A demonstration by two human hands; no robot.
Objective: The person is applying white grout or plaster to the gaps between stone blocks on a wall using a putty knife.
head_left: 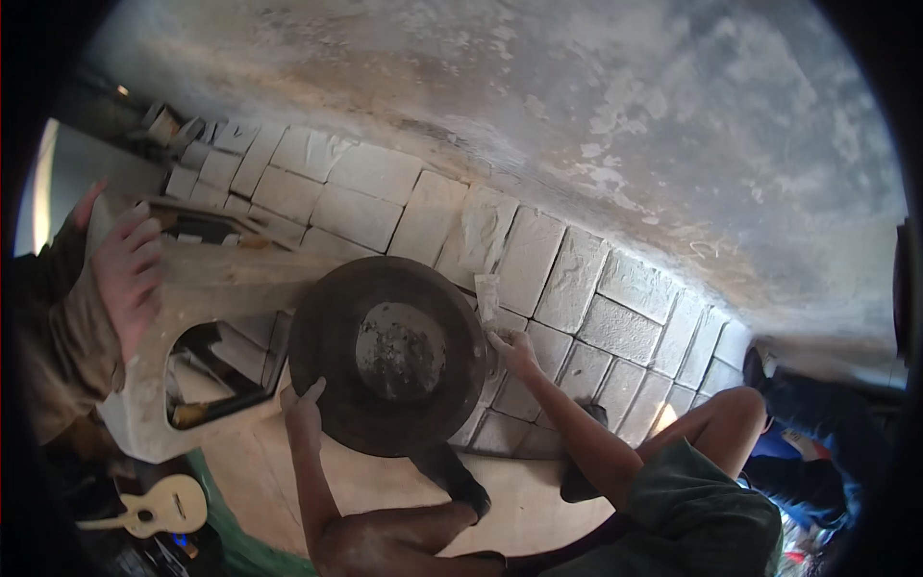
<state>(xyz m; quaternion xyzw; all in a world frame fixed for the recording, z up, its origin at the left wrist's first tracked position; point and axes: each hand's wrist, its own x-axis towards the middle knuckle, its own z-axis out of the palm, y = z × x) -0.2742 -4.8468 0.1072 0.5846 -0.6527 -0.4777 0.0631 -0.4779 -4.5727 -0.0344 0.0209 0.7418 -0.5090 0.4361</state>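
A wide, dark round basin [322, 317] is tilted in front of me, with a pale grey smeared patch of residue [402, 351] in its middle. My left hand [305, 412] is closed on its near left rim, thumb over the edge. Just beyond the right rim, my right hand [514, 350] is closed round the lower end of a pale, flat, narrow tool, like a scraper [487, 296], which points away from me. The tool's exact kind is hard to tell, as fingers cover its lower part.
Left of the basin stands a pale frame [144, 423] with a rounded cut-out; another person's hand [130, 274] rests by it. Pale bricks [534, 260] pave the floor along a peeling wall [615, 115]. A small guitar-shaped object [163, 505] lies lower left; dark blue cloth [798, 413] is at right.
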